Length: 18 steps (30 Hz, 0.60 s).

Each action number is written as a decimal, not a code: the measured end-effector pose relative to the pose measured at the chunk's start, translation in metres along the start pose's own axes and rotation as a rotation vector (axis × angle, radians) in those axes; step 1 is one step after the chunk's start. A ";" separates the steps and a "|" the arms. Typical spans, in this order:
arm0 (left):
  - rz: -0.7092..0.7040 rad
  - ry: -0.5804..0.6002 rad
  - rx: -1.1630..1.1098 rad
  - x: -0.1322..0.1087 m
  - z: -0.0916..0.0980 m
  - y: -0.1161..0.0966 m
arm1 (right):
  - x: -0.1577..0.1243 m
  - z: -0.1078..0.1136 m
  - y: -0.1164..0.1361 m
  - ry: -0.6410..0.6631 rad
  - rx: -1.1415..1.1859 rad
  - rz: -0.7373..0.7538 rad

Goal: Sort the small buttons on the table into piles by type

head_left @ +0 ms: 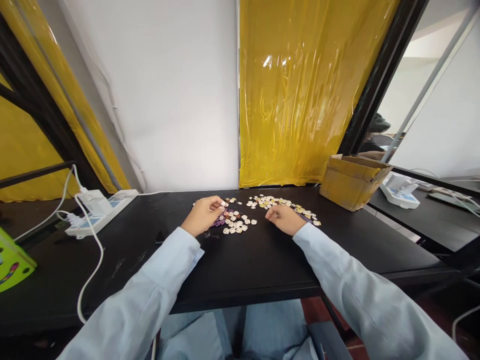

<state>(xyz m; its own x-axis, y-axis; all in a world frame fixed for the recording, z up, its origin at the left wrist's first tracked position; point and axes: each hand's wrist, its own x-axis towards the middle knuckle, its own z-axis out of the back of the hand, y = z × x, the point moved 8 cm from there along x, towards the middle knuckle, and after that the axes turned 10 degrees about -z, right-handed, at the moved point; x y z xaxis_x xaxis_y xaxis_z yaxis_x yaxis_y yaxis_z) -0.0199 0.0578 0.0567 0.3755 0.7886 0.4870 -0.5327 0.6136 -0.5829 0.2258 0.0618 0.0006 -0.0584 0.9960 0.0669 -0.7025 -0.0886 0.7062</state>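
A scatter of small flat pieces, mostly white with some yellow and purple ones [240, 220], lies on the black table [240, 265]. My left hand [204, 214] rests at the left edge of the pile, fingers curled, thumb and forefinger pinching a small white piece. My right hand [284, 218] lies on the table at the right side of the pile with fingers curled under; what it holds, if anything, is hidden. Both arms wear light blue sleeves.
A white power strip [99, 212] with plugs and white cables sits at the left. An open cardboard box [352, 181] stands at the back right. A green box corner [13, 260] shows at far left. A second table with a white device [399, 192] is to the right.
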 end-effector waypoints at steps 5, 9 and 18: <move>0.026 0.014 0.053 -0.002 -0.001 0.001 | 0.001 0.006 -0.002 -0.016 0.043 0.005; 0.049 0.040 0.012 -0.003 -0.006 -0.003 | 0.001 0.015 -0.010 0.025 0.184 -0.099; 0.116 0.061 -0.245 -0.003 -0.018 0.009 | 0.007 0.032 -0.022 -0.151 -0.141 -0.132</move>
<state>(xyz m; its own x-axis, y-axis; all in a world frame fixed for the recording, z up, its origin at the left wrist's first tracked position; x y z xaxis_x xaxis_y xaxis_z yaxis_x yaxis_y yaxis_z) -0.0127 0.0615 0.0383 0.3719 0.8504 0.3723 -0.3785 0.5051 -0.7757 0.2634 0.0701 0.0084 0.1397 0.9858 0.0929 -0.7896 0.0543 0.6112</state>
